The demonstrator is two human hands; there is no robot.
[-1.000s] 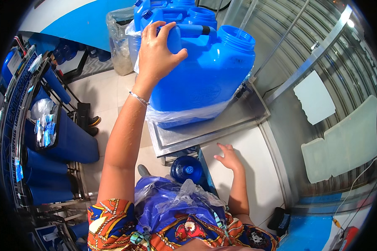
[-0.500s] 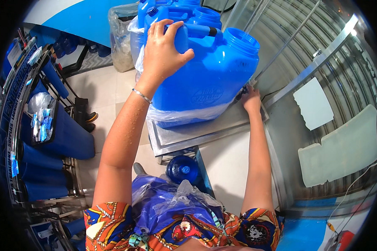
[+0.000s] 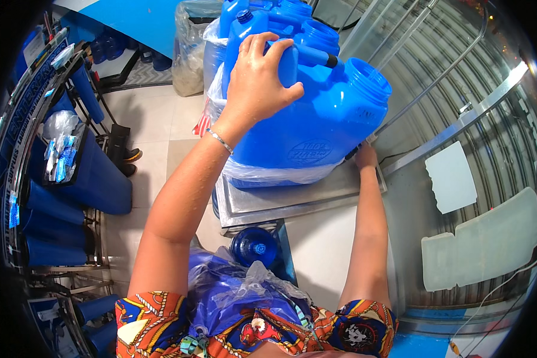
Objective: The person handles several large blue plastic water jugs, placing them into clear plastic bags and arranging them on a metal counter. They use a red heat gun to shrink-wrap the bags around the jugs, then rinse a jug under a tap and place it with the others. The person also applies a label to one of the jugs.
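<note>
A large blue water container (image 3: 316, 119) stands upright on a metal stand, with clear plastic wrap around its base. Its wide round mouth (image 3: 368, 77) is uncovered at the right end. My left hand (image 3: 262, 77) grips the container's top left corner, fingers curled over it and thumb out to the side. At the container's lower right end, my right hand (image 3: 366, 156) is closed by a small dark fitting (image 3: 353, 152); most of its fingers are hidden. More blue containers (image 3: 316, 37) of the same kind stand directly behind.
The metal stand (image 3: 292, 206) has a raised edge. Below it sits a round blue water bottle (image 3: 255, 246). Blue bins (image 3: 101, 173) and a rack line the left side. A ribbed, shutter-like wall (image 3: 495, 119) runs along the right. A clear plastic bag (image 3: 191, 53) stands behind.
The view has shifted, so the container and stand appear farther right and slightly lower. Both hands keep their places on and beside the container.
</note>
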